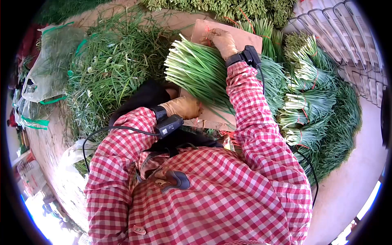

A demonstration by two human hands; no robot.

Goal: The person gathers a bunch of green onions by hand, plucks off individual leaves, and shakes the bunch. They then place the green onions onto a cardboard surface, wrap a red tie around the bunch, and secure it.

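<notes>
While I watch from far away, the chive bundle (pixel 196 71) lies across the cardboard (pixel 245 38) in front of the body, its pale cut ends pointing left. The left hand (pixel 184 107) is clenched against the bundle's near side. The right hand (pixel 221 41) curls over its far side, close to a red tie (pixel 207 29); whether it grasps anything I cannot tell. If either hand slackens, I think the stalks could fan apart and mix with the loose greens (pixel 110 69) beside.

I see pale concrete floor (pixel 355 171). A flat brown cardboard sheet (pixel 245 38) lies under the right hand (pixel 222 41), with tied green chive bundles (pixel 310 106) to its right.
</notes>
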